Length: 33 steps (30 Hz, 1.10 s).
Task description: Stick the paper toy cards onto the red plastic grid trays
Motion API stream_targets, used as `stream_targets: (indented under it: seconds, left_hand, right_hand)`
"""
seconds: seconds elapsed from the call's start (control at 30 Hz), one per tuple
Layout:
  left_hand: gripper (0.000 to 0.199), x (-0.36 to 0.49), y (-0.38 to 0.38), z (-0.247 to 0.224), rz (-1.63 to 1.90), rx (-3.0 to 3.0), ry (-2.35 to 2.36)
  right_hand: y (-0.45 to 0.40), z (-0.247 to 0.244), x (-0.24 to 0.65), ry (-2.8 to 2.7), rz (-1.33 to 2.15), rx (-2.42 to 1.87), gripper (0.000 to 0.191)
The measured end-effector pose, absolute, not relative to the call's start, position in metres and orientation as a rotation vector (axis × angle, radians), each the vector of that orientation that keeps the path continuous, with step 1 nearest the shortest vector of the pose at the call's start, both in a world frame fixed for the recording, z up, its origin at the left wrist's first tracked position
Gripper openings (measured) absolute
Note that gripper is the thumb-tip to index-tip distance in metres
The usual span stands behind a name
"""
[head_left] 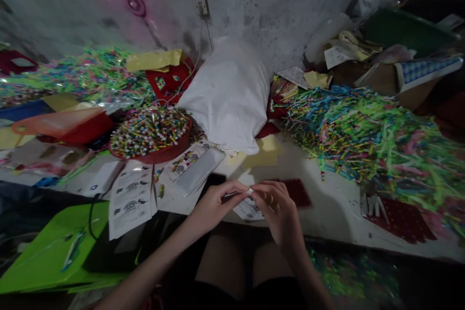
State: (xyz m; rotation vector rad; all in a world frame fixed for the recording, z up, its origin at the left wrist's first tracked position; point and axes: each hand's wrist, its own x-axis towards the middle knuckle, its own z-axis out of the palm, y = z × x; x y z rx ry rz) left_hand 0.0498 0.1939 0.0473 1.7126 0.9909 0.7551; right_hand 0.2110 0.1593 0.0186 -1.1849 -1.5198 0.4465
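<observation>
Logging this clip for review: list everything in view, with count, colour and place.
small piece: one, white, pinched between both hands' fingertips
sack: one, white, centre back by the wall
tray of sticks: one, red with multicoloured sticks, left of the sack
pile of sticks: one big heap, green, pink and yellow, right
printed packets: several, white, front left
perforated cards: two, dark red, front right
bag: one, bright green, lower left
left hand: holds the small piece
right hand: holds the small piece

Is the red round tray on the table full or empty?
Full: the red round tray is heaped with small colourful sticks above its rim.
</observation>
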Motion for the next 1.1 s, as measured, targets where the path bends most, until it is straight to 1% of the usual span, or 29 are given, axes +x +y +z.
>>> stream_targets:
  seconds: [0.2, 0.3, 0.4, 0.47, 0.57, 0.73, 0.87, 1.0, 1.1]
  left_hand:
    - [0.024, 0.046, 0.193, 0.048, 0.653, 1.723, 0.983]
    - [0.031, 0.046, 0.192, 0.05, 0.605, 1.697, 1.041]
    - [0.043, 0.048, 0.192, 0.051, 0.536, 1.615, 1.091]
    - [0.046, 0.049, 0.191, 0.049, 0.505, 1.575, 1.088]
    - [0.045, 0.05, 0.191, 0.041, 0.5, 1.548, 1.066]
    - [0.043, 0.047, 0.191, 0.027, 0.5, 1.491, 1.098]
    - [0.043, 0.049, 0.191, 0.023, 0.516, 1.41, 1.141]
    - [0.04, 0.054, 0.189, 0.02, 0.546, 1.174, 1.104]
    - [0.04, 0.056, 0.186, 0.014, 0.549, 1.104, 1.076]
  right_hand:
    - [0.157, 0.02, 0.212, -1.534, 0.457, -1.166, 0.004]
    - [0.154, 0.021, 0.208, -1.563, 0.407, -1.162, 0.009]
    - [0.151, 0.016, 0.205, -1.647, 0.226, -1.098, 0.011]
    - [0.149, 0.009, 0.203, -1.753, 0.07, -1.028, 0.015]
    - [0.147, 0.001, 0.202, -1.905, -0.073, -0.98, 0.023]
    - [0.146, -0.001, 0.202, -1.866, -0.121, -1.009, 0.017]
    - [0.147, -0.003, 0.205, -1.823, -0.15, -1.087, 0.024]
    - [0.148, -0.009, 0.211, -1.889, -0.211, -1.023, 0.021]
    - [0.147, -0.013, 0.215, -1.926, -0.231, -0.988, 0.019]
